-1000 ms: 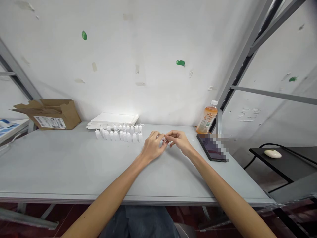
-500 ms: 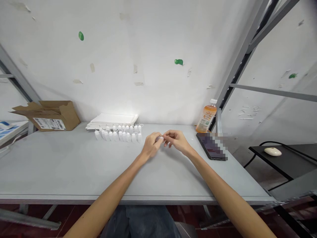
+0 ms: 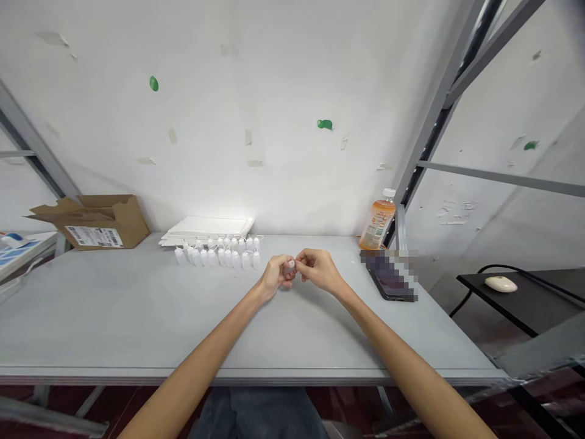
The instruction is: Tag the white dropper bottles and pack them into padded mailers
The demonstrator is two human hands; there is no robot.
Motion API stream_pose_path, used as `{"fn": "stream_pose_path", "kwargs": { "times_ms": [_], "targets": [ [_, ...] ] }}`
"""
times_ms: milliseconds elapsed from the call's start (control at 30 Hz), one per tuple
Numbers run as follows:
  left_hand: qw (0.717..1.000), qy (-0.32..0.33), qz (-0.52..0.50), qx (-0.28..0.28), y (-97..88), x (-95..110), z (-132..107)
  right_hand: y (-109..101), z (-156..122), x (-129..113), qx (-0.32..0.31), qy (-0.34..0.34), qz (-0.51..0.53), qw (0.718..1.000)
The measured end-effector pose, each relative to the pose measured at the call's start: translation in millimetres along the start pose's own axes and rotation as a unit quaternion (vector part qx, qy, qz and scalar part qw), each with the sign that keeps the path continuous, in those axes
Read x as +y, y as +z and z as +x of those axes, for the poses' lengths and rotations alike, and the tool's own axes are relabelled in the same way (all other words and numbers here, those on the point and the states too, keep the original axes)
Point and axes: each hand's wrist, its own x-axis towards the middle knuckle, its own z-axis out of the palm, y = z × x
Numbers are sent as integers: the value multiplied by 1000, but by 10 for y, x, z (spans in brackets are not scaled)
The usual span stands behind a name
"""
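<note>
Over the middle of the grey table, my left hand point(image 3: 276, 275) is closed around a small white piece point(image 3: 291, 264), whose end pokes out between the thumb and fingers. My right hand point(image 3: 319, 268) meets it from the other side, thumb and forefinger pinched together close to the white piece. Whatever the right fingertips hold is too small to make out. To the left of my hands stand several small white bottle-shaped pieces point(image 3: 213, 258), lined up in rows, with thin white loops at their tops. The held piece looks similar in colour and size.
Behind the rows lies a stack of white sheets point(image 3: 208, 226). An opened cardboard box point(image 3: 105, 225) stands at the back left. An orange drink bottle point(image 3: 378, 222) and a dark phone point(image 3: 388, 277) are at the right. A white mouse point(image 3: 501, 284) rests on a black shelf.
My left hand has turned so its fingers show more around the white piece. The right hand has shifted slightly left, still pinching. The camera view has tipped up a little.
</note>
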Motion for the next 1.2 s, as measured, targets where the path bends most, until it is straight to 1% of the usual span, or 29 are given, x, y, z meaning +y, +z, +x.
{"fn": "stream_pose_path", "kwargs": {
  "times_ms": [100,200,267,367,567,767,900,1033,1200],
  "targets": [
    [999,-44,-27,-8,-13,1,14,-5,11,-21,-18,33,50,998],
    [995,-84,-48,-18,-12,19,16,-35,18,-60,-51,78,125,988],
    [993,-106,-51,-24,-5,38,11,-56,18,-80,-66,100,156,980],
    [991,-125,-40,-27,3,56,2,-69,16,-76,-73,121,164,976],
    [986,-166,-31,-11,-1,42,14,-37,17,-25,-76,141,148,976],
    [987,-159,-15,-16,0,20,16,-36,-4,-77,-78,139,160,974],
    [988,-150,-6,-43,-7,26,7,-34,-13,-101,-80,144,186,969],
    [986,-151,-8,-75,-20,40,6,-31,0,-59,-73,140,211,965],
    [985,-150,-11,-86,-33,35,11,-39,17,4,-77,146,233,958]
  ]
}}
